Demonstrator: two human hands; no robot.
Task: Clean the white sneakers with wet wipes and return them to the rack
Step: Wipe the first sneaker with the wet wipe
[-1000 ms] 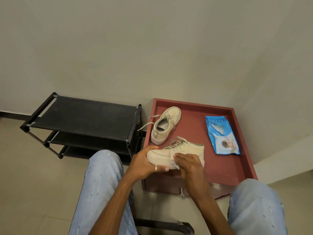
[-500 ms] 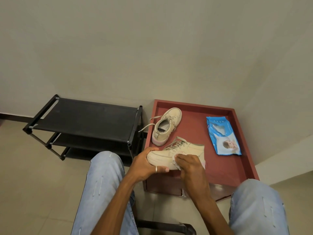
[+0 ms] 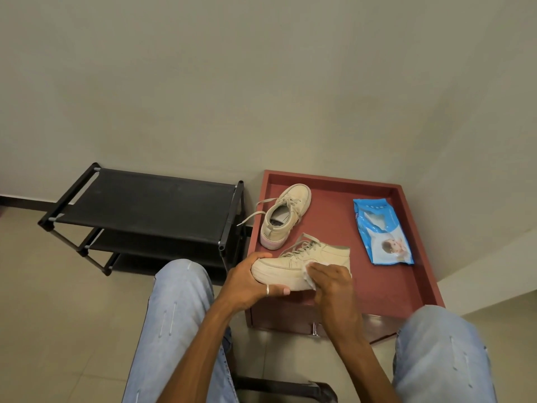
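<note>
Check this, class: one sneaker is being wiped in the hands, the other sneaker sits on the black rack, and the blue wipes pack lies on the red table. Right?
Wrong in one point: the head view shows the other sneaker on the red table, beside the black rack, not on it. The rest stands.

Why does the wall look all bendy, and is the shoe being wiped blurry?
Head view: the wide-angle lens bows the wall and the rim of the red table; light is soft and even, no glare; the held sneaker, wet wipe, left hand and right hand look sharp, not blurred.
</note>
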